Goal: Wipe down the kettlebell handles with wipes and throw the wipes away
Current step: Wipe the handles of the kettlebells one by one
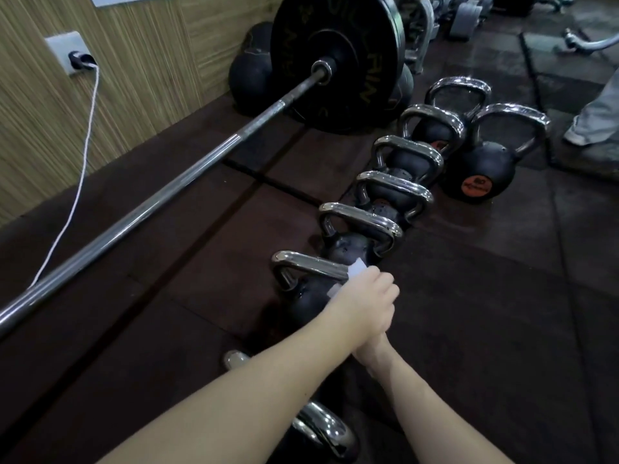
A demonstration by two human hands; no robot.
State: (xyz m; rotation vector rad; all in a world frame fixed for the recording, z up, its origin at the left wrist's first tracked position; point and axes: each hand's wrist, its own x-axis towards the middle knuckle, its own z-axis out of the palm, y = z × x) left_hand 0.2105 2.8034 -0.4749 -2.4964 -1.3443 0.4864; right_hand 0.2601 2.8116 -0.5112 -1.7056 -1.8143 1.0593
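Observation:
A row of black kettlebells with chrome handles runs from near me up to the right on the dark floor. My left hand is closed around a white wipe, pressed on the right end of one kettlebell handle. My right forearm crosses in from the lower right, and my right hand is tucked under my left wrist, mostly hidden. The handle of the kettlebell behind is bare. Two nearer chrome handles show partly beneath my left arm.
A long barbell with a black plate lies to the left beside the wood-panelled wall. A white cable hangs from a wall socket. A separate kettlebell with an orange label stands to the right. A person's trouser leg is at the right edge.

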